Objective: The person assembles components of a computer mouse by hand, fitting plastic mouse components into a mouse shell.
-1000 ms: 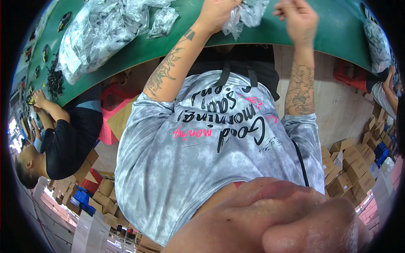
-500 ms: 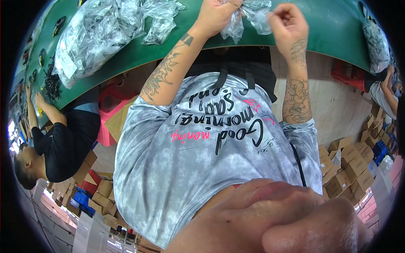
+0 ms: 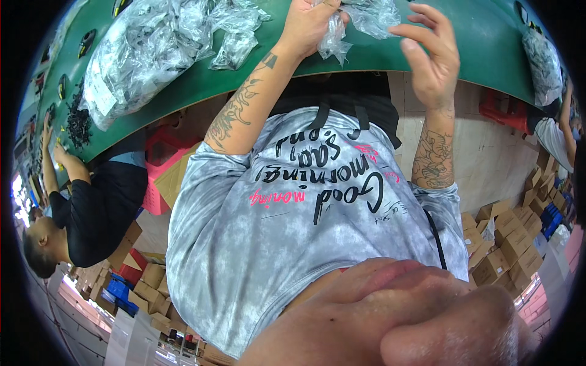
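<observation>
At the top of the view my left hand (image 3: 308, 27) is closed on a crumpled clear plastic bag (image 3: 334, 43), part of which hangs below the fingers. More of the thin plastic spreads to the right, toward my right hand (image 3: 432, 58). That hand is raised over the table edge with its fingers apart and nothing between them. What the bag contains cannot be made out. Left of my left hand lies a large clear bag (image 3: 143, 55) full of small wrapped pieces, with smaller plastic packets (image 3: 235, 43) beside it on the green table (image 3: 268, 58).
Black-and-yellow tools (image 3: 86, 40) and a pile of small black parts (image 3: 78, 122) lie along the table's left side. A co-worker in black (image 3: 101, 204) sits there. Another filled bag (image 3: 542, 67) is at the far right, near a red stool (image 3: 503, 111). Cardboard boxes (image 3: 506, 229) are stacked behind.
My right hand has moved away from the plastic, slightly right, and its fingers have opened. The left hand keeps its hold, and the plastic beside it has spread to the right.
</observation>
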`<state>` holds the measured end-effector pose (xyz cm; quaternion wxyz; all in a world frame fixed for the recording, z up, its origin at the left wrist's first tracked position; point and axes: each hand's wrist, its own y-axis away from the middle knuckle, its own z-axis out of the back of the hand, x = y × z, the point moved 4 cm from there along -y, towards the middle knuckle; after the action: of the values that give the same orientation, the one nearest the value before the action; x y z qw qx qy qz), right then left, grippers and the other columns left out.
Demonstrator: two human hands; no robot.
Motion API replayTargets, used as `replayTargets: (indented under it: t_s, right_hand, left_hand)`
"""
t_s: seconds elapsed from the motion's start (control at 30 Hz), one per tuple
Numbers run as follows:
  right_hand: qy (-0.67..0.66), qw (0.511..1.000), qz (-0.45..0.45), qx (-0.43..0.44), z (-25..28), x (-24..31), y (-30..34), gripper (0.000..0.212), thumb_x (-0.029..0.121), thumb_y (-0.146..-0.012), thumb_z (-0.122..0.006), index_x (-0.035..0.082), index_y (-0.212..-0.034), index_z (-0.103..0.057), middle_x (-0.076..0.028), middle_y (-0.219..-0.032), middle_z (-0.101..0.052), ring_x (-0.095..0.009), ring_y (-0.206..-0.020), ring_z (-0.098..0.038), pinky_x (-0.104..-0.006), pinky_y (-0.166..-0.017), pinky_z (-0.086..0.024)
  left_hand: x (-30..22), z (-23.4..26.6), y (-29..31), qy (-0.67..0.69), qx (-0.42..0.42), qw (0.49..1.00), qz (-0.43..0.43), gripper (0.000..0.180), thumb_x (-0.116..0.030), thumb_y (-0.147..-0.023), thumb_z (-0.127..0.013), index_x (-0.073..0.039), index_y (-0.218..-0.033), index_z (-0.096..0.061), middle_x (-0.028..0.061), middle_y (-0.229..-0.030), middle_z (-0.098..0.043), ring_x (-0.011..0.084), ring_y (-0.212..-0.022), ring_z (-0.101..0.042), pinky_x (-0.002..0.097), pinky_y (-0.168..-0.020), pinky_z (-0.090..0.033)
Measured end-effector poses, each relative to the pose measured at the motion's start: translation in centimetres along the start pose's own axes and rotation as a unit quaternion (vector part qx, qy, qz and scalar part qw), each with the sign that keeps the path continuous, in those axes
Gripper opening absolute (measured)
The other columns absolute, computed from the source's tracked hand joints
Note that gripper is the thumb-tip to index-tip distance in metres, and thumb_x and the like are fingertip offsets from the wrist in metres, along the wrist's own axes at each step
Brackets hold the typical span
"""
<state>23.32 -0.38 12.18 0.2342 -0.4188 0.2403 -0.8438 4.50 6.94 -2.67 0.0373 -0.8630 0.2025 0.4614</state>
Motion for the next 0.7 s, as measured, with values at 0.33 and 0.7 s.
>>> replayTargets:
  t_s: [0.33,0.7]
  right_hand:
    - [0.108,0.962,-0.249,0.033,-2.1,-4.5,2.4,0.032,0.027,-0.093,-0.075,-0.003,-0.104,-0.076,-0.011,-0.117,-0.072,-0.014,-0.088,-0.066,-0.0262,-0.084,-0.051]
    - [-0.052,0.986,-0.119,-0.104,0.2,-0.9,-0.2,0.007,0.002,-0.085,-0.072,-0.003,-0.088,-0.069,-0.015,-0.125,-0.063,-0.021,-0.111,-0.061,-0.0334,-0.098,-0.046]
  left_hand:
    - [-3.1,-4.2,0.9,0.023,-0.052,0.997,0.049,0.046,-0.014,-0.1,-0.067,0.006,-0.14,-0.056,0.0071,-0.113,-0.072,0.0099,-0.078,-0.067,0.0219,-0.066,-0.051]
    - [-0.9,-1.4,1.2,-0.162,-0.058,0.984,-0.048,0.028,-0.014,-0.1,-0.065,0.005,-0.12,-0.07,0.0036,-0.084,-0.073,0.0064,-0.066,-0.06,0.0229,-0.062,-0.049]
